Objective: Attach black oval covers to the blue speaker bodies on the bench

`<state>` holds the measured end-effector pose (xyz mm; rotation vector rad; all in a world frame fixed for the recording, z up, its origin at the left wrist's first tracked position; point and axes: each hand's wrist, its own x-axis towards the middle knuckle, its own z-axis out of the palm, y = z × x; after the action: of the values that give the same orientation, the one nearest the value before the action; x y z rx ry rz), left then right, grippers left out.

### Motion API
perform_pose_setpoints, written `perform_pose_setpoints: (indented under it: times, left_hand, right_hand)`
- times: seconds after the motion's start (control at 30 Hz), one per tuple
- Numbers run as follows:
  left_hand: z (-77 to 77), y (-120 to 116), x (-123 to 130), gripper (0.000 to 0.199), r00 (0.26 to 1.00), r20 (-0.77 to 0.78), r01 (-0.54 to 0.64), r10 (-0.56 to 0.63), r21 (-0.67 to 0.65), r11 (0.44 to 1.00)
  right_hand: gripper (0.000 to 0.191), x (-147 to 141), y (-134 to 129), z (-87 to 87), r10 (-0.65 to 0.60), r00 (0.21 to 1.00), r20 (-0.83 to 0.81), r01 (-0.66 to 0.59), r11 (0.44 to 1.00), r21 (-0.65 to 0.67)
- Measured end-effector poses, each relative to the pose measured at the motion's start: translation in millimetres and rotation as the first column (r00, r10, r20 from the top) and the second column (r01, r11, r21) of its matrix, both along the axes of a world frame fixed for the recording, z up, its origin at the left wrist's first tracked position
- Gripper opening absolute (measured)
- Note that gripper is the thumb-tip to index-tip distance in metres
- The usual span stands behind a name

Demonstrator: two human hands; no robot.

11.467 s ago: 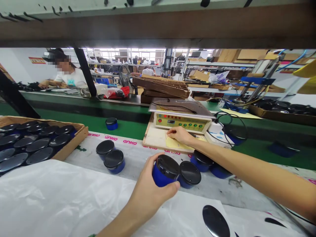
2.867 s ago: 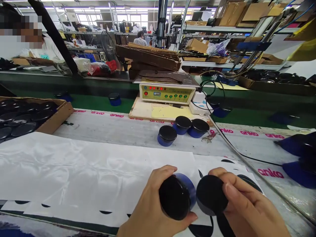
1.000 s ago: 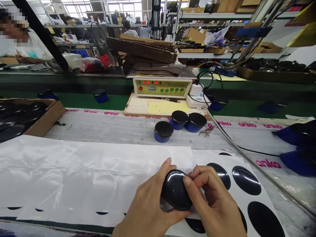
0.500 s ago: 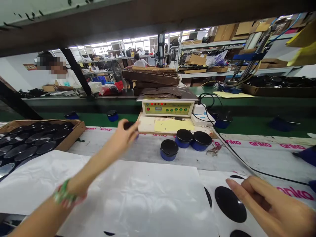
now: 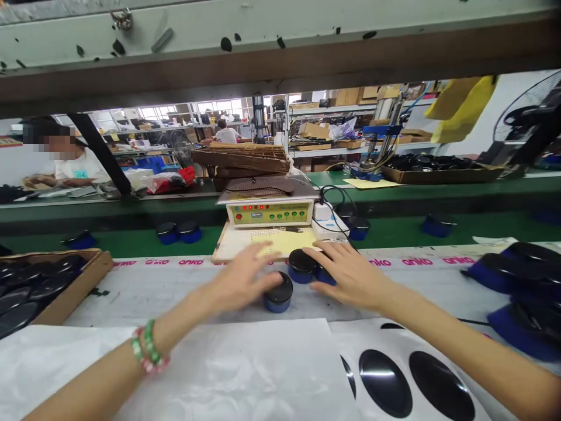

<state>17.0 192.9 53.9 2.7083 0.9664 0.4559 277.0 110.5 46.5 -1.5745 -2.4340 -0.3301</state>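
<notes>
My left hand point(image 5: 243, 279), slightly blurred, reaches over the bench with its fingers apart and nothing held. Its thumb overlaps the top of a round blue piece with a glossy black lid point(image 5: 279, 294); contact is unclear. Just behind stands a second blue piece with a black lid point(image 5: 301, 266). Fingers spread, my right hand point(image 5: 348, 275) lies over a third such blue piece point(image 5: 325, 275), mostly hidden under it. Close by in front are a white sheet with large black discs point(image 5: 385, 383) and a plain white sheet point(image 5: 228, 374).
A control box point(image 5: 269, 214) sits behind on a board. Blue pieces point(image 5: 190, 232) stand on the green belt point(image 5: 394, 234). A carton of black-topped pieces point(image 5: 94, 275) is at left, more blue pieces point(image 5: 495, 272) at right. A shelf beam point(image 5: 280, 70) crosses overhead; a person sits far left.
My left hand has let go of a dark-topped piece; two now stand together on the belt. My right hand has moved from above the disc sheet to the blue pieces. The view has shifted.
</notes>
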Motion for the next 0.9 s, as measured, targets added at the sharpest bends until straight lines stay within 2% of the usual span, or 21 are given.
perform_pose_setpoints:
  times: [0.07,0.17,0.27,0.4,0.5,0.57,0.63,0.67,0.77,0.83,0.9]
  left_hand:
    - [-10.4,-29,8,0.066,0.995,-0.022,0.096,-0.097,-0.059,0.994]
    - [-20.3,-41,6,0.068,0.998,0.019,0.063,-0.062,-0.086,0.994]
    - [-24.4,-27,-5,0.063,0.994,0.107,-0.031,0.039,-0.077,0.997]
    - [-28.5,-15,-11,0.072,0.974,0.179,-0.123,0.140,-0.102,0.987]
    - [-21.0,-28,-8,0.085,0.968,0.209,-0.121,0.141,-0.107,0.987]
    - [-9.3,-46,-4,0.094,0.967,0.244,-0.035,0.065,-0.125,0.992]
    - [3.3,-65,-1,0.089,0.950,0.309,0.094,-0.043,-0.150,0.984]
    - [8.4,-74,-1,0.084,0.934,0.348,0.139,-0.079,-0.152,0.979]
    - [14.8,-101,-4,0.074,0.910,0.406,0.137,-0.085,-0.099,0.986]
    - [11.8,-115,-7,0.074,0.912,0.403,0.099,-0.075,-0.038,0.994]
    - [6.0,-128,-8,0.072,0.915,0.395,0.087,-0.086,0.017,0.996]
  right_hand:
    - [0.062,-9,21,-0.5,0.034,0.999,0.002,-0.034,0.999,-0.037]
    - [0.056,-22,32,2.1,0.087,0.996,-0.027,-0.089,0.992,-0.086]
    - [0.050,-33,22,6.5,0.143,0.984,-0.106,-0.155,0.980,-0.121]
    - [0.050,-40,2,12.0,0.208,0.945,-0.252,-0.249,0.957,-0.147]
    - [0.050,-45,-11,19.8,0.217,0.887,-0.408,-0.291,0.948,-0.129]
    - [0.045,-49,-21,26.8,0.214,0.840,-0.499,-0.308,0.945,-0.113]
    - [0.031,-55,-32,32.7,0.197,0.744,-0.639,-0.354,0.927,-0.127]
    - [0.023,-59,-39,34.5,0.168,0.663,-0.729,-0.383,0.913,-0.138]
    - [0.016,-71,-61,34.5,-0.017,0.379,-0.925,-0.436,0.879,-0.194]
    - [0.015,-78,-75,30.9,-0.097,0.301,-0.949,-0.429,0.874,-0.226]
    - [0.012,-85,-89,26.7,-0.125,0.292,-0.948,-0.414,0.877,-0.243]
